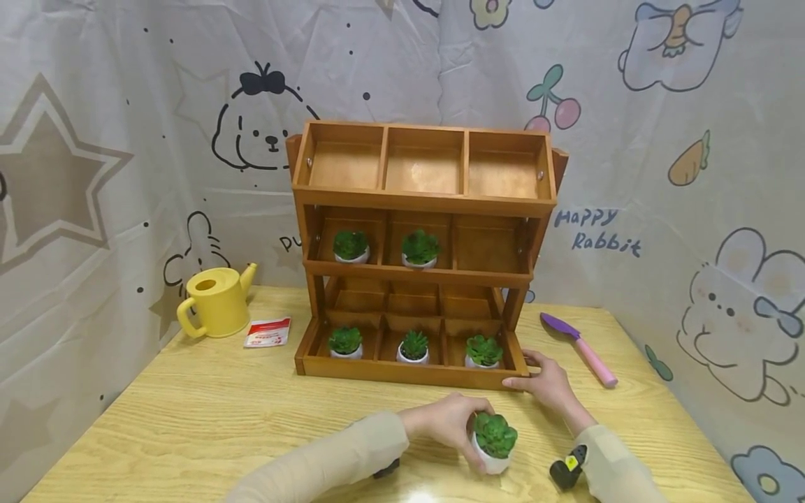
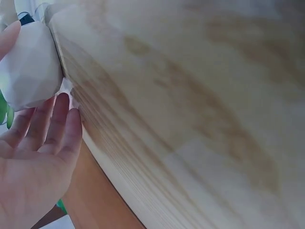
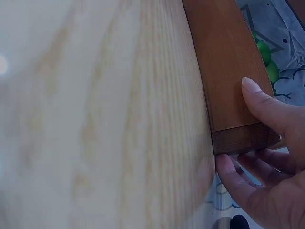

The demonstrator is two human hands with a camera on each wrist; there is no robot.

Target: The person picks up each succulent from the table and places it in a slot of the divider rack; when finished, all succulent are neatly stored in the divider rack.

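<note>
In the head view my left hand (image 1: 448, 425) holds a potted succulent (image 1: 495, 441) by its white pot, in front of the wooden shelf's right end. The left wrist view shows the faceted white pot (image 2: 31, 67) between thumb and fingers, close over the table. My right hand (image 1: 548, 383) grips the front right corner of the wooden shelf (image 1: 402, 375). In the right wrist view its thumb (image 3: 259, 98) lies on the front board and the fingers curl round the end. Three small succulents (image 1: 414, 346) sit in the bottom row's front compartments, and two more (image 1: 420, 249) on the middle tier.
A yellow watering can (image 1: 220, 307) and a red-and-white packet (image 1: 267, 333) are left of the shelf. A trowel with purple blade and pink handle (image 1: 591, 356) lies to its right. Printed cloth (image 1: 402, 84) hangs behind the table (image 1: 207, 419).
</note>
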